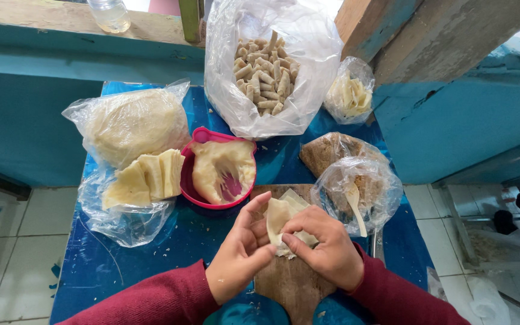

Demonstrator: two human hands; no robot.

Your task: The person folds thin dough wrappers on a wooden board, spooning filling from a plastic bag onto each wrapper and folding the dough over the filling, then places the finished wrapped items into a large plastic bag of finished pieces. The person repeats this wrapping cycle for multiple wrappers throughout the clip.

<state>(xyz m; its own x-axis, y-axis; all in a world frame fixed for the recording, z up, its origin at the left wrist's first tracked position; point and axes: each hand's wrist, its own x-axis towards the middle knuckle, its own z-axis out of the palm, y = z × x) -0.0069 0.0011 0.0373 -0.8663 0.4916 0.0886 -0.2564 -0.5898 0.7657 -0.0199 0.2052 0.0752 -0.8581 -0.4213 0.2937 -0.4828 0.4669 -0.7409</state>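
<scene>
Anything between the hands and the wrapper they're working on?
Nothing visible. The left hand and right hand both already pinch the pale dough wrapper over the wooden cutting board. The pink bowl and the bag with a spoon sit beyond it, apart from the hands.

Left hand and right hand together, fingers curled, pinching.

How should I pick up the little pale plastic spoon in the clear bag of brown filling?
Pinch the pale plastic spoon by its thin handle end, coming from above on the near side. The handle slopes out toward the person, past the open mouth of the clear bag of brown filling, while the bowl end lies deeper in the filling, so the handle is probably the cleaner part to take.
</scene>
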